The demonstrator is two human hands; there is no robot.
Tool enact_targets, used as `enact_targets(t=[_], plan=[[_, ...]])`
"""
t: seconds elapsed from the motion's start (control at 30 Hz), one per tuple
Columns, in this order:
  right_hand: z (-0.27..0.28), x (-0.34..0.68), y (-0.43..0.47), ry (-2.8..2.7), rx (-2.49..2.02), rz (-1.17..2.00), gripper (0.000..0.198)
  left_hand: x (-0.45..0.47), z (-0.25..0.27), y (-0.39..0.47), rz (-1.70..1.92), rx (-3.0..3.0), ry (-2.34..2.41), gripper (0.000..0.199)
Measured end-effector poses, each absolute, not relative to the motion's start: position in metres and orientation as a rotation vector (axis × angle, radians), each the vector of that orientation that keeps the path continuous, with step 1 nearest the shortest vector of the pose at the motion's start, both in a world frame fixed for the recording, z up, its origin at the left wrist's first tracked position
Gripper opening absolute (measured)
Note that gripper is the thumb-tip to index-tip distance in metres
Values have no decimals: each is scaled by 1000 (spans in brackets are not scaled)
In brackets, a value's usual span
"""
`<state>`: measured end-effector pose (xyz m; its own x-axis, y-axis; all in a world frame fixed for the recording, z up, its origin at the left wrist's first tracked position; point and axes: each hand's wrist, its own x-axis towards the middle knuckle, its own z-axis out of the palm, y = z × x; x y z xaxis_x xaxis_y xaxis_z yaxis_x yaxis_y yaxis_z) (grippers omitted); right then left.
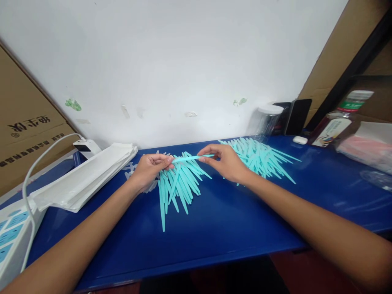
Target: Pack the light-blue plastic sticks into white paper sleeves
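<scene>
A slim, tapered turquoise plastic stick [188, 158] is held level between my two hands. The fingertips of my left hand [147, 170] pinch its left end. My right hand [227, 161] grips it near the right end between thumb and fingers, with the tip poking out beyond. Below the stick lies a loose pile of similar turquoise sticks [183, 183], fanned toward me. Small clear plastic pieces [151, 186] lie beside and partly behind my left hand. A second pile of turquoise sticks [260, 157] lies right of my right hand, partly covered by it.
On the blue table [214, 228], a stack of white sheets or bags [88, 175] lies left, near a power strip [12, 237] and white cable. A clear jar [268, 122], dark phone-like slabs [298, 116], white case [300, 140] and labelled bottle [339, 118] stand back right. Cardboard [27, 130] leans left.
</scene>
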<state>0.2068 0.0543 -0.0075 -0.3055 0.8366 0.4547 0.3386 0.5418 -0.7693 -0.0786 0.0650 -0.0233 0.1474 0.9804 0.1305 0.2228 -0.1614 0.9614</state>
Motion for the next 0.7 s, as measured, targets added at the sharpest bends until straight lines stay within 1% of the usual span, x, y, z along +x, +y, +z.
enact_targets(t=[0.1, 0.2, 0.27, 0.37, 0.43, 0.53, 0.6, 0.7], plan=[[0, 216, 60, -1886, -1005, 597, 14, -89, -15, 69, 1109, 1761, 1309, 53], [7, 242, 75, -1863, -1161, 368, 19, -110, -9, 81, 1205, 2170, 1577, 43], [8, 263, 87, -1901, -1302, 185, 19, -124, -11, 89, 1162, 2349, 1682, 38], [5, 287, 98, -1967, -1518, -39, 13, -131, -21, 95, 980, 2472, 1607, 39], [2, 291, 98, -2051, -1574, -33, 12, -128, -28, 95, 855, 2529, 1500, 43], [0, 279, 89, -2167, -1459, 100, 16, -123, -34, 93, 754, 2538, 1446, 49], [-2, 262, 80, -2225, -1313, 154, 14, -122, -34, 92, 729, 2533, 1455, 49], [-11, 234, 68, -2311, -1144, 244, 19, -124, -32, 92, 741, 2576, 1495, 43]])
